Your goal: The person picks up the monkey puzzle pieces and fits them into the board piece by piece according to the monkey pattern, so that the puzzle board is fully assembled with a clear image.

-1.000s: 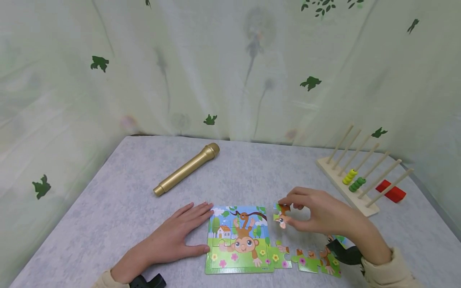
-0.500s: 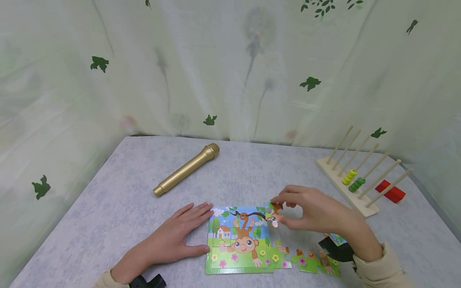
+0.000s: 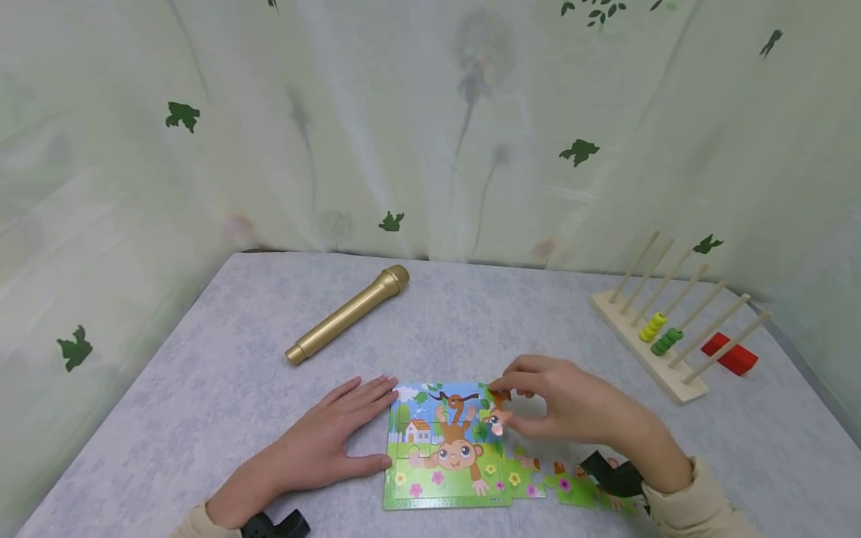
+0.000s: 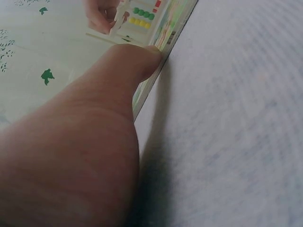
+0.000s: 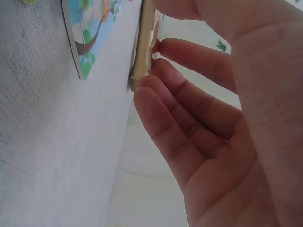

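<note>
A square monkey puzzle (image 3: 440, 478) lies in front of me on the table. My left hand (image 3: 329, 444) rests at its left edge, fingers stretched along the corner and thumb touching the side. With thumb and fingertips, my right hand (image 3: 572, 396) pinches a puzzle piece (image 3: 496, 420) over the upper right edge of the puzzle. A small animal face shows on that piece. In the right wrist view the held piece (image 5: 155, 35) appears nearly edge-on, apart from the puzzle's corner (image 5: 85, 64). Another loose puzzle piece (image 3: 523, 480) sits against the puzzle's lower right side.
More puzzle pieces (image 3: 572, 489) lie below the right wrist, partly hidden by its black strap (image 3: 615, 478). Behind, a gold microphone (image 3: 346, 317) lies slanted. At the right stand a wooden peg rack (image 3: 646, 351) with yellow and green beads and a red block (image 3: 733, 355).
My right hand has moved left with the puzzle piece, from beside the puzzle to over its upper right edge. The left hand has stayed in place.
</note>
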{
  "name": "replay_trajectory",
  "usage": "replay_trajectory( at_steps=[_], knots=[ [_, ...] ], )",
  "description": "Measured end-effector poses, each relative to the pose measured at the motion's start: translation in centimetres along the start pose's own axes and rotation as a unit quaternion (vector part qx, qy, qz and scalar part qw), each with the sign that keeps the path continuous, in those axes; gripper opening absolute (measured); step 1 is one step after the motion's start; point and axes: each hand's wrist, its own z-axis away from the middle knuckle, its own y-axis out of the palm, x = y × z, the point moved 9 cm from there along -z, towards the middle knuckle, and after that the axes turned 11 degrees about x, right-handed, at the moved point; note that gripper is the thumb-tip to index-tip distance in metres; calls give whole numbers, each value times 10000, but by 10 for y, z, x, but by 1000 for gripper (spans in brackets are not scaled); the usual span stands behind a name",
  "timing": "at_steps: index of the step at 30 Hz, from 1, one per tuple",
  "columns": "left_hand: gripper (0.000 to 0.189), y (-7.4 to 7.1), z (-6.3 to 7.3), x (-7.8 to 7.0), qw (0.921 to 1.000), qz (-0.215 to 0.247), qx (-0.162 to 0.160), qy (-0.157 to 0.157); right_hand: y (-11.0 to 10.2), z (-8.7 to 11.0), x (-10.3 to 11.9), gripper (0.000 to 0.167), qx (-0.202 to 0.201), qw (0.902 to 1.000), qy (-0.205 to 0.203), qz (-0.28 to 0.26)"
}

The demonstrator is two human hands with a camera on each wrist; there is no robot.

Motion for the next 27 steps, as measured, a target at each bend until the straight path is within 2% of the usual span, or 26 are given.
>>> replay_trajectory(
  at_steps=[12,20,27],
  knots=[
    [84,0,-1,0,10000,27,34,-27,7,-9,11,28,-300,9989,-84,340],
    [84,0,-1,-1,10000,74,50,-37,18,-15,12,29,-205,9995,84,216],
    [84,0,0,0,10000,51,39,-4,28,-22,18,26,-230,9995,-14,220]
  ],
)
